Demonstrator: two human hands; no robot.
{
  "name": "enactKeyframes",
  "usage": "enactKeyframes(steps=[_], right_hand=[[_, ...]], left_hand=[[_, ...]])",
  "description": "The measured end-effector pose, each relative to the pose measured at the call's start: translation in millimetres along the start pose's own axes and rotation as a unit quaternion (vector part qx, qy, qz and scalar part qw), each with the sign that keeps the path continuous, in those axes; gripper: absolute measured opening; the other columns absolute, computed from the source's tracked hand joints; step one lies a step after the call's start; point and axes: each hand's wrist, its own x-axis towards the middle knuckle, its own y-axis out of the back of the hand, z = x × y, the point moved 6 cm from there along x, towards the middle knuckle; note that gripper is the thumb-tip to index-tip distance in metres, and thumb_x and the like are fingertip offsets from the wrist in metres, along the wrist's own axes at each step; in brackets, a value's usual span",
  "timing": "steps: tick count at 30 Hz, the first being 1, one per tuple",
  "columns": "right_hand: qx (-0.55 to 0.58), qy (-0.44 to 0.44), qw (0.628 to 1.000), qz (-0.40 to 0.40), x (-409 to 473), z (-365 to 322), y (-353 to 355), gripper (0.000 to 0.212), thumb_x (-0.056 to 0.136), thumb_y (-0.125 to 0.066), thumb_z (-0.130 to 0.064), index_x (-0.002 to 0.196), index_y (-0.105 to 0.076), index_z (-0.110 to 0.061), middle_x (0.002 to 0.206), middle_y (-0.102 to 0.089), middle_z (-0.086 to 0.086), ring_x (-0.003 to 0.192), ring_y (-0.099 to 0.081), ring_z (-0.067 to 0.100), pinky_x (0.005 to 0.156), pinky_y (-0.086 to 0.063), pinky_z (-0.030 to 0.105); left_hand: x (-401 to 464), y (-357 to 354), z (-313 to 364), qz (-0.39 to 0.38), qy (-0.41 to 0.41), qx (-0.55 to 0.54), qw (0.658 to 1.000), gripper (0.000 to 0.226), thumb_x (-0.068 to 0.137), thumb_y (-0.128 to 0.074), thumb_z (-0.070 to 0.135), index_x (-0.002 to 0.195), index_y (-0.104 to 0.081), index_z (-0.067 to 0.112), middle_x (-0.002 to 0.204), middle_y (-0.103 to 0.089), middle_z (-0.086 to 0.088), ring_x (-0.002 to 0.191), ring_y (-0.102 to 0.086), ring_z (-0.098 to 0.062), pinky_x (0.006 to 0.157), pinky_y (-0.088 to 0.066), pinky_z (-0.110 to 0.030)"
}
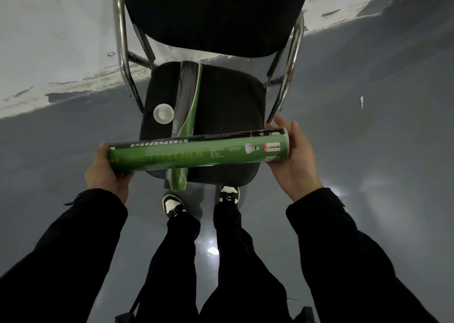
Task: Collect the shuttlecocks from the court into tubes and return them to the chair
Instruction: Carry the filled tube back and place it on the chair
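I hold a green and black shuttlecock tube (196, 151) crosswise above the front of the black chair seat (231, 96). My left hand (108, 172) grips its left end from below. My right hand (294, 160) cups the capped right end, palm against the cap and fingers curved round it. A second green and black tube (188, 99) lies lengthwise on the seat, its near end sticking out over the front edge under the held tube. A white round tube cap (163, 113) lies on the seat left of that tube.
The chair has a black backrest (213, 15) and chrome tube frame (292, 59), and stands on a grey floor (368, 116) beside a white painted strip. My two feet in black and white shoes (173, 204) stand just before the seat.
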Motion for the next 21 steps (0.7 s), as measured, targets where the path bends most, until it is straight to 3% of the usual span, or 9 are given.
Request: enactKeyframes(steps=[4,6,9,12,16,21], right_hand=[[-0.069,0.012,0.997,-0.025,-6.3,-9.8,6.1,0.051,0.105,-0.039,-0.053,0.135,-0.063,-0.019,0.13,-0.068,0.015,0.118,-0.069,0.031,0.103,-0.053,0.055],[-0.131,0.019,0.991,-0.033,-10.9,-14.4,9.4,0.054,0.105,-0.035,-0.057,0.134,-0.063,-0.02,0.123,-0.073,0.011,0.112,-0.072,0.03,0.099,-0.055,0.056],[-0.198,0.036,0.978,-0.053,-16.3,-18.0,14.5,0.051,0.105,-0.03,-0.058,0.139,-0.058,-0.033,0.121,-0.074,0.002,0.108,-0.074,0.026,0.086,-0.061,0.052],[-0.064,-0.015,0.996,-0.063,-21.8,-7.1,20.5,0.048,0.107,-0.031,-0.053,0.143,-0.056,-0.034,0.137,-0.066,0.007,0.118,-0.069,0.032,0.093,-0.056,0.056],[0.065,-0.026,0.996,-0.06,-23.6,0.5,18.4,0.038,0.106,-0.048,-0.038,0.141,-0.06,-0.032,0.148,-0.053,0.011,0.124,-0.064,0.036,0.101,-0.052,0.057],[-0.039,0.031,0.997,-0.052,-26.7,-6.5,6.9,0.044,0.105,-0.044,-0.046,0.148,-0.049,-0.039,0.141,-0.057,0.009,0.119,-0.068,0.031,0.1,-0.055,0.055]], left_hand=[[-1.1,-5.6,7.8,-0.01,-0.013,0.008,1.0,0.024,0.09,-0.074,0.041,0.097,-0.065,0.02,0.102,-0.066,-0.005,0.102,-0.071,-0.023,0.081,-0.062,-0.04],[-3.4,-11.5,14.2,-0.019,-0.029,0.012,0.999,0.023,0.09,-0.073,0.041,0.097,-0.066,0.021,0.106,-0.066,-0.007,0.104,-0.071,-0.023,0.078,-0.062,-0.039],[-12.3,-26.4,24.3,-0.029,-0.066,0.023,0.997,0.017,0.096,-0.068,0.035,0.089,-0.063,0.021,0.094,-0.063,-0.003,0.082,-0.07,-0.012,0.065,-0.062,-0.029],[-13.0,-36.4,28.6,-0.035,-0.096,0.039,0.994,0.015,0.101,-0.062,0.026,0.086,-0.059,0.026,0.086,-0.057,0.003,0.063,-0.066,0.0,0.056,-0.059,-0.022],[-5.8,-35.2,26.6,-0.042,-0.067,0.017,0.997,0.02,0.092,-0.071,0.037,0.096,-0.06,0.021,0.093,-0.062,-0.001,0.08,-0.069,-0.012,0.07,-0.062,-0.033],[-0.9,-28.0,22.0,-0.037,-0.057,0.011,0.998,0.036,0.08,-0.077,0.044,0.106,-0.066,0.02,0.104,-0.066,-0.005,0.096,-0.072,-0.019,0.073,-0.063,-0.035]])
